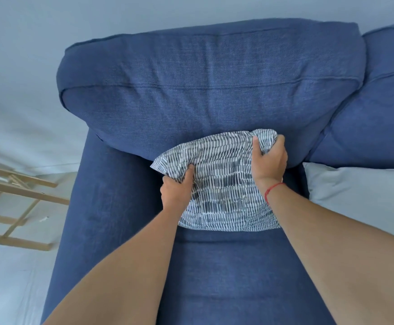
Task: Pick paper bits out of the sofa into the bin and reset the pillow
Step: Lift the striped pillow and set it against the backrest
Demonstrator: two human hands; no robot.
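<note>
Both hands, left hand (176, 187), right hand (270, 158), gripping pillow (224, 184) on sofa (214, 90).

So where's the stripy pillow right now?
The stripy pillow sits mid-view on the blue sofa, against its back cushion, gripped by both hands.

I am wearing the only camera on my head, and it is looking forward and steeply down over my two bare forearms, which are reaching in from the bottom edge. It is sitting close above the blue sofa (214, 95), whose seat and back cushion are filling most of the wide-angle frame. The lens is bending straight edges near the borders. The pale wall is showing along the top.
</note>
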